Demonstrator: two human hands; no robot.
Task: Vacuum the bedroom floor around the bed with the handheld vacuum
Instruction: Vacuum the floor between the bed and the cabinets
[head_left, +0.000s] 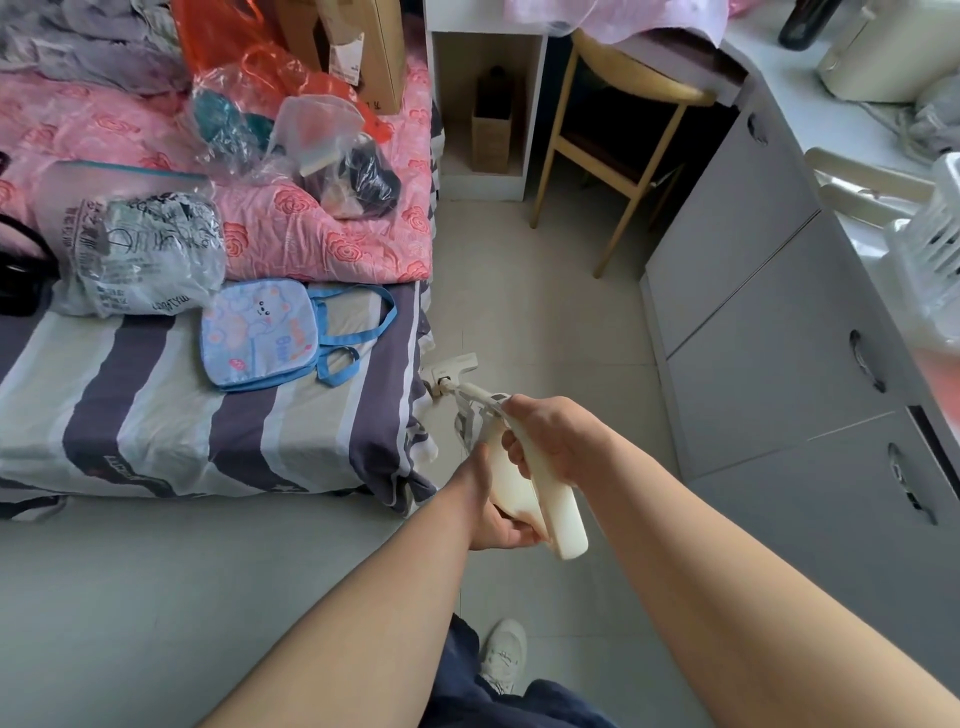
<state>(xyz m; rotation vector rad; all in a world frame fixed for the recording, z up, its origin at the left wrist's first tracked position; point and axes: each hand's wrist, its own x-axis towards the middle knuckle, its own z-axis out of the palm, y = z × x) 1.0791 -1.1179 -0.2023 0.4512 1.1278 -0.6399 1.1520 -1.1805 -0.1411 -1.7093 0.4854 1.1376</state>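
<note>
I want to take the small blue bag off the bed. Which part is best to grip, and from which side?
Probably the blue strap loops of the small blue bag: they lie flat beside it, toward the floor-side edge of the bed, so come from above on that side and pinch one.

The right hand (553, 441) is gripping the upper handle of the cream-white plastic handheld vacuum (519, 488), while the left hand (493, 514) is holding its body from beneath. The vacuum's white floor head (451, 366) is resting on the pale tiled floor (545, 312), just beside the corner of the bed with the grey-and-purple striped sheet (156, 415). A light-blue cartoon-print tote bag (260, 332) is lying on that sheet. A grey drawer cabinet (753, 312) is standing to the right, and a white shoe (503, 654) is showing below the arms.
</note>
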